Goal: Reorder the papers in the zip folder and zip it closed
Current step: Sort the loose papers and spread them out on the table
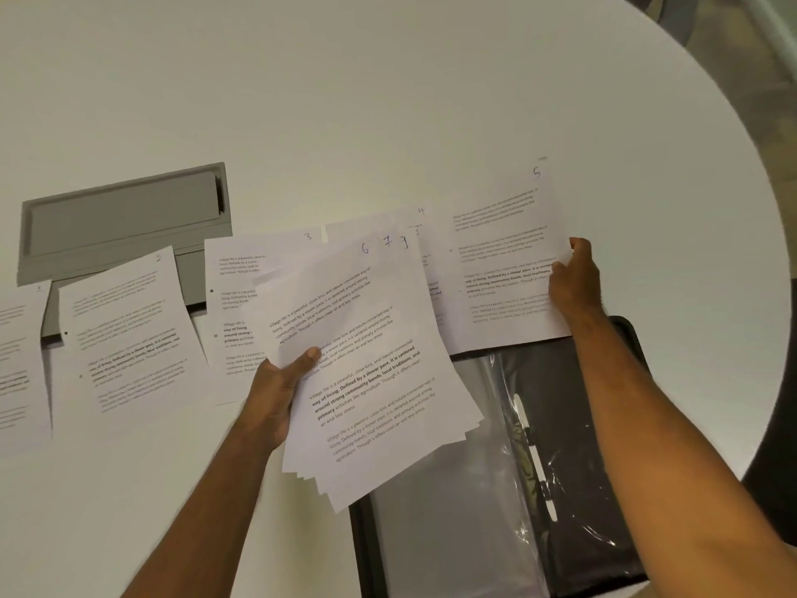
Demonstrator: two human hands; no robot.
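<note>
5 numbered sheets lay in a row across the white round table (388,101), whose curved edge ran down the right of the frame. Upper left sat a grey hatch (125,222). Left hand (276,390) gripped a fanned stack (371,369); right hand (575,276) pinched sheet 5 (504,269) above the open black zip folder (573,468), lower right.

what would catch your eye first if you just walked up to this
The fanned stack of printed white sheets gripped in the left hand at centre, numbered 6, 7, 9. To its right, the right hand pinches the white page marked 5 above the open black zip folder.
</note>
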